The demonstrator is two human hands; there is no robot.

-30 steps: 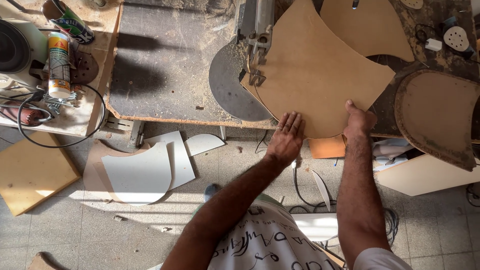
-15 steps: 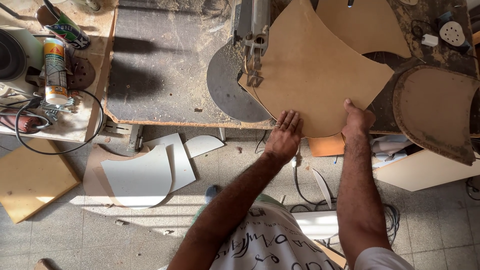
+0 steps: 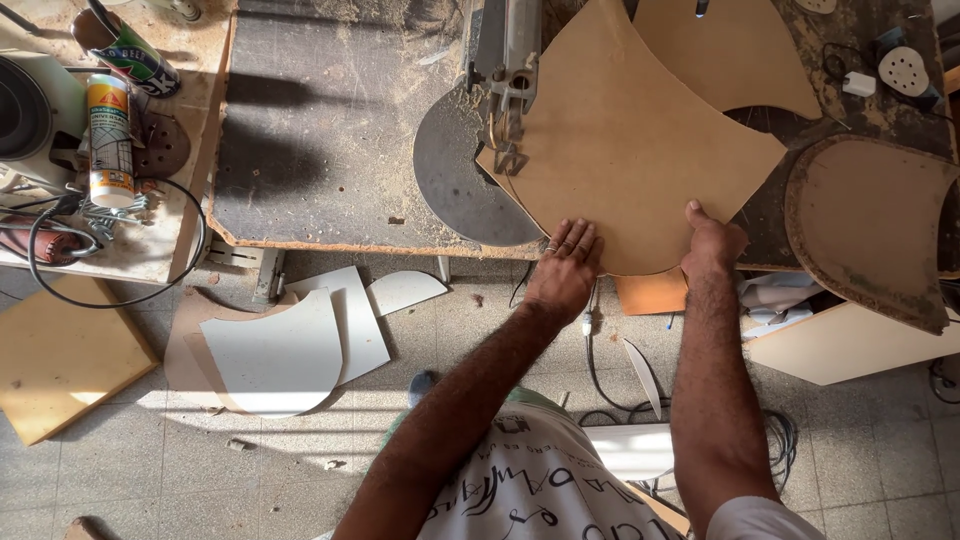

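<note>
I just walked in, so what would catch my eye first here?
A big curved brown board lies on the dusty workbench, fed against a saw's blade. The left hand presses its near edge flat, the right hand holds the edge beside it. White curved offcuts lie on the floor.

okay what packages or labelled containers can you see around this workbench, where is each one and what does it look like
Tube: upright cylinder on the side table at far left, white and yellow label with a red band.
Can: lying tilted at that table's top corner, dark label with green and red.
No screens or signs visible.
</note>
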